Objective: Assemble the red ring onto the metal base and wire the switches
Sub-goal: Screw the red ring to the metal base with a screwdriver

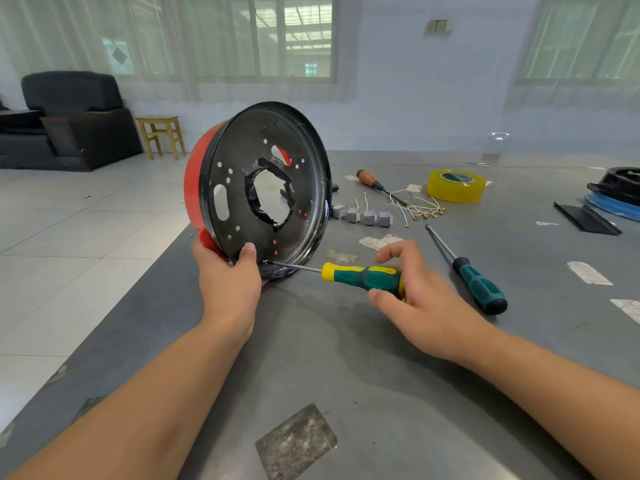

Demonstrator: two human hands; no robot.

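The black metal base (242,202) stands on edge on the grey table, with the red ring (192,188) fitted behind it on the left. My left hand (228,278) grips the bottom rim of base and ring, thumb on the black face. My right hand (412,299) holds the yellow-green screwdriver (360,276) by its handle with fingertips, other fingers spread. Its tip touches a screw (266,261) at the base's lower edge. Several grey switches (363,215) and white wires with brass terminals (419,209) lie behind on the table.
A second green-black screwdriver (474,278) lies right of my right hand. A wooden-handled tool (372,181) and a yellow tape roll (455,186) lie further back. Black and blue parts (616,195) sit at the far right. The table's left edge (149,271) runs diagonally beside tiled floor.
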